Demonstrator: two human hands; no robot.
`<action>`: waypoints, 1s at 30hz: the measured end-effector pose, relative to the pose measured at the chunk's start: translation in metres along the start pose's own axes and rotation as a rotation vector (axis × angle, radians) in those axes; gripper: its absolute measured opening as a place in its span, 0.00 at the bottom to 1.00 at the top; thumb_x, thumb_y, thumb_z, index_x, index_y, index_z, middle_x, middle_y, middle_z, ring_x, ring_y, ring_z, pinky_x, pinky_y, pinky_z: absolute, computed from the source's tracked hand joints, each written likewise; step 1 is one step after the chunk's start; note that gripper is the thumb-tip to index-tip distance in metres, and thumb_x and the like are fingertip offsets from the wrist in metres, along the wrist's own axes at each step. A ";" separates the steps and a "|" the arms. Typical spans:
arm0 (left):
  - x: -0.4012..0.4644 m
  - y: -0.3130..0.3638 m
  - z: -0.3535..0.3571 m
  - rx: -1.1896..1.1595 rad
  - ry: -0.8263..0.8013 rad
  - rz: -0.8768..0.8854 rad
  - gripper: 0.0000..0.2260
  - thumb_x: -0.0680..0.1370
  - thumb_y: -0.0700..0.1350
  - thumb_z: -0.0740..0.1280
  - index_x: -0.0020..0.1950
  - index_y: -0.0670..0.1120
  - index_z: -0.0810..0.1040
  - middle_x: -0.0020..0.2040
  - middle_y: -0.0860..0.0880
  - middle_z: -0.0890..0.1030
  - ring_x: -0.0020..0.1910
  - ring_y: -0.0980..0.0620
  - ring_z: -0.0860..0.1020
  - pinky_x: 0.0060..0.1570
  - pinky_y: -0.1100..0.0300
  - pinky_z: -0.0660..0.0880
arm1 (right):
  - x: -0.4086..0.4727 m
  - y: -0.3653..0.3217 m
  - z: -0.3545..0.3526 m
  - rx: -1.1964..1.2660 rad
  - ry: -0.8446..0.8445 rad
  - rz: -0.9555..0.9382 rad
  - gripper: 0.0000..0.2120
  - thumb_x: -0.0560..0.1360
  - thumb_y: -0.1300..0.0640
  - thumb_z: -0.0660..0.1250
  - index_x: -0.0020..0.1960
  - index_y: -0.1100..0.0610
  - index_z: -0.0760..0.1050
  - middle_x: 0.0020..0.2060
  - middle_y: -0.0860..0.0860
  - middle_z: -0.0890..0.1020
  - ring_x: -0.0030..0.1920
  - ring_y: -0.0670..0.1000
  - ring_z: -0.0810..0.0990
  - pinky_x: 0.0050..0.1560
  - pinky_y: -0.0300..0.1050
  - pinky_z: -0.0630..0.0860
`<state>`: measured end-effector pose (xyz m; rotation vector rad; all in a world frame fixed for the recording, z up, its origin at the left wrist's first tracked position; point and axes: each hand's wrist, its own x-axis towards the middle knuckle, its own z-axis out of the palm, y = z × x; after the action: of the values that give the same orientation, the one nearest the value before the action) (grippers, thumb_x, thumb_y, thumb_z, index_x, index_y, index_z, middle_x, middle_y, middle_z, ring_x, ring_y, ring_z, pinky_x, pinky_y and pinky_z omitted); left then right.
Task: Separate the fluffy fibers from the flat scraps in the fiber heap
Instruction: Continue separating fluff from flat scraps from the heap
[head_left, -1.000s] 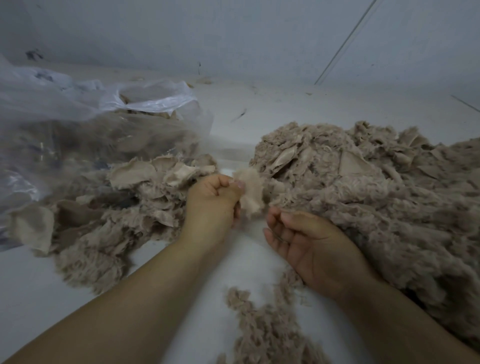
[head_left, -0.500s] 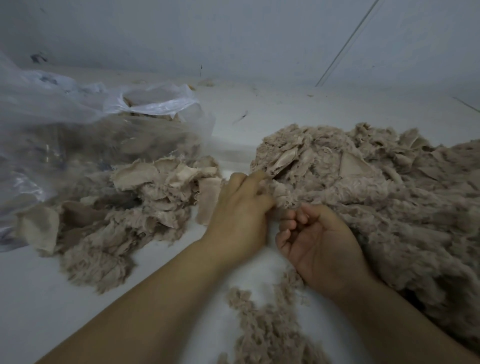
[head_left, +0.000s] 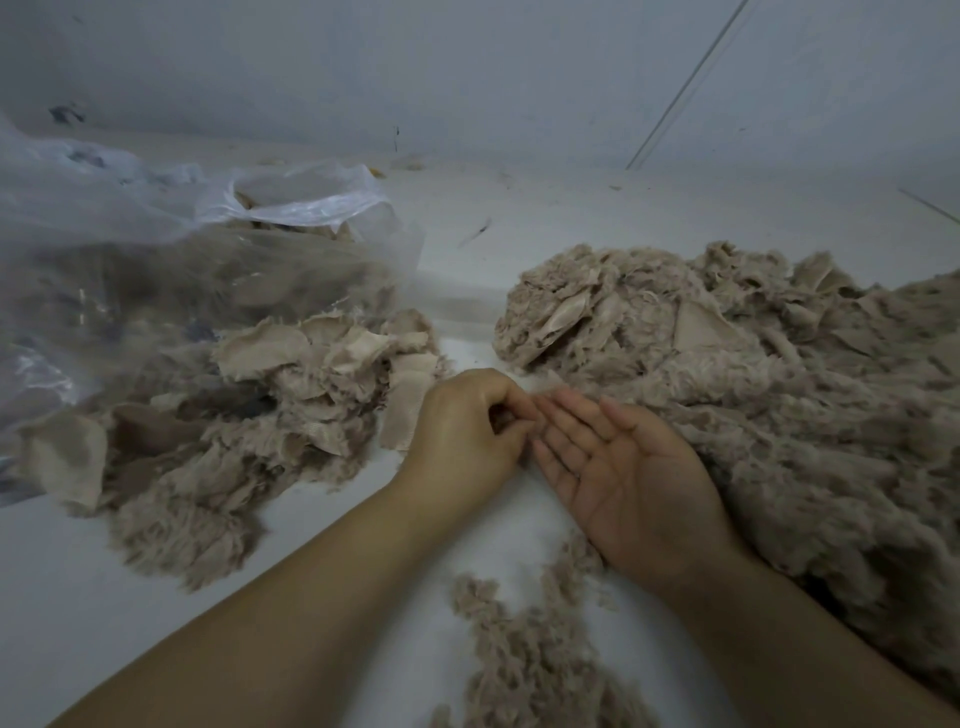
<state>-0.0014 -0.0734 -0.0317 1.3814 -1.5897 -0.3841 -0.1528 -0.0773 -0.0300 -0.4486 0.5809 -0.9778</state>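
The big fiber heap (head_left: 769, 415) of beige fluff mixed with flat scraps fills the right side of the white surface. A smaller pile of flat scraps (head_left: 311, 374) lies on the left. Between the two, my left hand (head_left: 462, 436) hovers with fingers curled and thumb against them; nothing shows in its grip. Its fingertips meet those of my right hand (head_left: 623, 483), which lies palm up with straight fingers at the heap's near edge, holding nothing. A flat scrap (head_left: 408, 410) lies just left of my left hand.
A clear plastic bag (head_left: 156, 249) holding more beige material lies at the back left, its mouth facing the scrap pile. A loose trail of fluffy fibers (head_left: 530, 654) runs along the surface between my forearms. A pale wall stands behind.
My left hand let go of the flat scrap, which now lies by the left pile, then drew back from the heap and curled. My right hand uncurled into a flat, upturned palm.
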 end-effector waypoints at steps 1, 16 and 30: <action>0.000 0.001 0.000 -0.128 0.003 -0.049 0.11 0.70 0.33 0.75 0.36 0.48 0.79 0.31 0.55 0.78 0.31 0.62 0.75 0.34 0.68 0.73 | 0.001 0.000 0.000 -0.001 -0.004 0.003 0.28 0.71 0.51 0.63 0.68 0.62 0.71 0.63 0.58 0.80 0.63 0.55 0.79 0.66 0.52 0.72; -0.014 0.012 0.004 -0.038 0.070 0.373 0.07 0.71 0.28 0.69 0.41 0.39 0.79 0.42 0.49 0.81 0.43 0.56 0.79 0.43 0.62 0.76 | -0.003 0.001 0.001 -0.065 -0.109 0.008 0.21 0.79 0.51 0.59 0.61 0.66 0.75 0.57 0.62 0.81 0.60 0.57 0.80 0.66 0.53 0.73; -0.009 0.012 -0.007 0.225 0.345 0.432 0.08 0.72 0.25 0.67 0.44 0.36 0.78 0.40 0.43 0.77 0.41 0.53 0.72 0.45 0.71 0.68 | 0.000 0.003 -0.001 -0.081 -0.024 -0.031 0.22 0.72 0.51 0.66 0.61 0.62 0.78 0.59 0.57 0.82 0.59 0.53 0.82 0.62 0.52 0.77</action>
<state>-0.0036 -0.0594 -0.0232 1.1470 -1.6142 0.2848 -0.1513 -0.0755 -0.0324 -0.5427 0.5949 -0.9799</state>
